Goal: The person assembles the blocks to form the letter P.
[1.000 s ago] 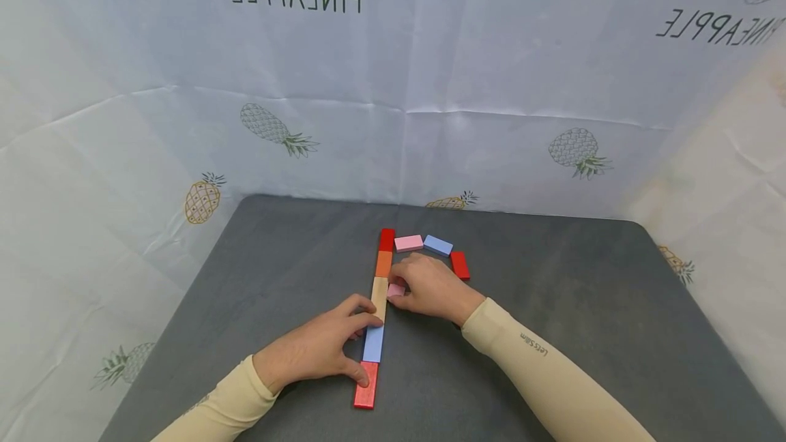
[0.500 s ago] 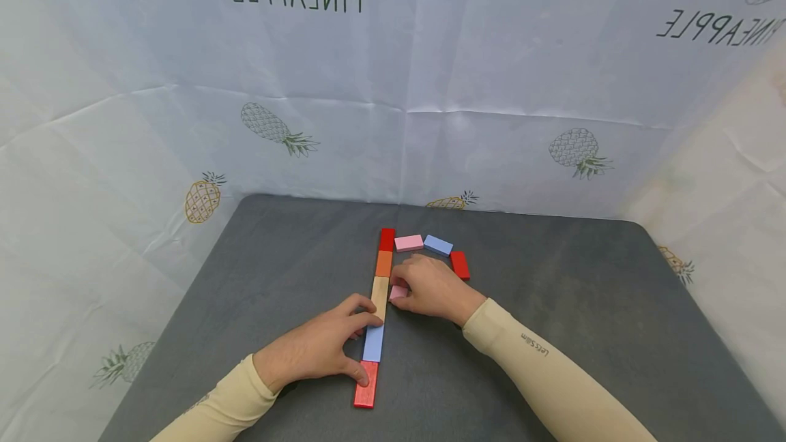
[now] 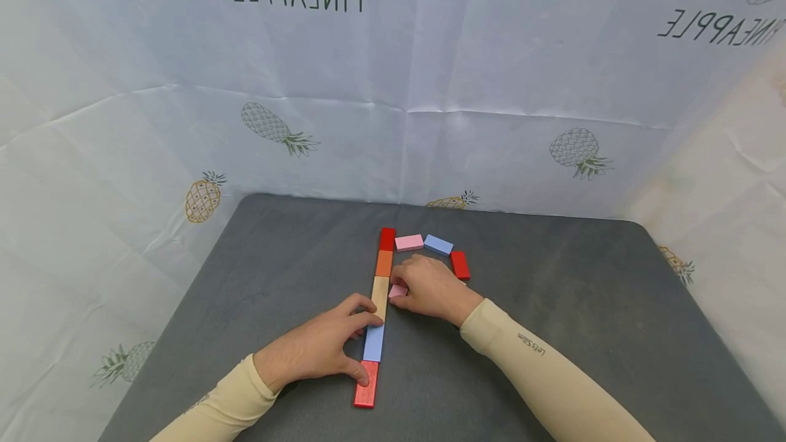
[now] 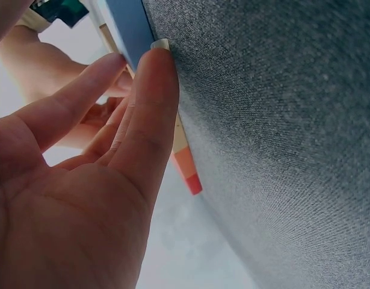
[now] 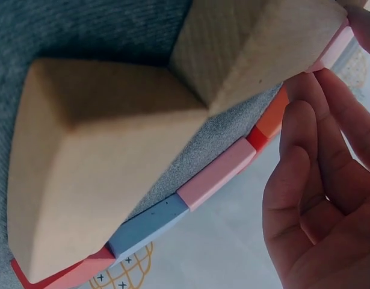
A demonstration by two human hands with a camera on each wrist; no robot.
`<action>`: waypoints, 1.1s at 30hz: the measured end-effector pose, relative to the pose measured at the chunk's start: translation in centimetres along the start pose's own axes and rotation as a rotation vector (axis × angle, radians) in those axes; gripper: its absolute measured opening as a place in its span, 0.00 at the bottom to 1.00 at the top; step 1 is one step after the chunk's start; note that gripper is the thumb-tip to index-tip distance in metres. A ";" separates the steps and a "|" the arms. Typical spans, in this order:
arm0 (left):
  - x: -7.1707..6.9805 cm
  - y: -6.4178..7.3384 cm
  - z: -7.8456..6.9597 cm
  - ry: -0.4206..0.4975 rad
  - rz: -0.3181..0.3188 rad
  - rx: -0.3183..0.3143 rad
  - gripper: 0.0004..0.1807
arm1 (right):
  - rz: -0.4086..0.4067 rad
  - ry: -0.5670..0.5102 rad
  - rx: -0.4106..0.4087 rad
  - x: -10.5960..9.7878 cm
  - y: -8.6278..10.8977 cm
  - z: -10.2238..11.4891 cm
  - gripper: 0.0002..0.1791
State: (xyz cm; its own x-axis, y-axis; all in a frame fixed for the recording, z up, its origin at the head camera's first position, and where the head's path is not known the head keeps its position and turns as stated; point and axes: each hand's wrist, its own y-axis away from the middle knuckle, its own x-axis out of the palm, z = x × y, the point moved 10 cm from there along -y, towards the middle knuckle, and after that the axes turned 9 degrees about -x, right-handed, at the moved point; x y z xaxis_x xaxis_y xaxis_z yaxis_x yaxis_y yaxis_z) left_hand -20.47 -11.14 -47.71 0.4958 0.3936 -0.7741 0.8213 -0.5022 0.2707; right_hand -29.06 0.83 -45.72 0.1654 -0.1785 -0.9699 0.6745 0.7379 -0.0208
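Observation:
A straight row of wooden blocks runs away from me on the dark table: red block [image 3: 365, 394], blue block [image 3: 373, 345], plain wood block [image 3: 380, 290], orange block [image 3: 383, 263] and a far red block [image 3: 387, 239]. My left hand [image 3: 316, 350] rests on the row, thumb on the near red block and fingertips by the blue and plain blocks. My right hand [image 3: 432, 288] pinches a small pink block [image 3: 398, 290] just right of the row. Two plain wood blocks, one nearer [image 5: 106, 174] and one farther [image 5: 251, 54], sit beside that hand in the right wrist view.
From the row's far end a pink block [image 3: 409, 243], a blue block [image 3: 439, 245] and a red block [image 3: 460, 265] curve to the right. Behind the table [image 3: 552, 333] hangs a white cloth [image 3: 479, 67] with pineapple prints.
The right hand and pinched pink block shifted slightly away from the row, then slightly back. A sliver of plain wood now shows behind the right wrist. The left hand stayed still.

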 end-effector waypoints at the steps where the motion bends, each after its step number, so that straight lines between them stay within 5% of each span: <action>1: 0.0 0.0 0.0 -0.001 0.001 -0.002 0.44 | -0.001 -0.003 -0.001 0.0 0.0 0.0 0.13; 16: 0.0 0.0 -0.1 -0.006 -0.017 -0.006 0.45 | -0.018 0.018 0.006 -1.0 4.5 -2.0 0.18; 33: 0.0 -0.1 0.0 -0.001 -0.004 -0.016 0.46 | -0.006 -0.035 -0.019 -0.8 5.3 -2.7 0.21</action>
State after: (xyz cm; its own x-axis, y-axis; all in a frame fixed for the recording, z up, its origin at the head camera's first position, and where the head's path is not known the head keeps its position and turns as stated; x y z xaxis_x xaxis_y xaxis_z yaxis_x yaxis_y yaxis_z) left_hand -20.57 -11.07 -47.70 0.4921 0.3947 -0.7759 0.8277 -0.4882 0.2765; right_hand -27.52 6.65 -45.72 0.1865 -0.2058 -0.9607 0.6617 0.7491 -0.0320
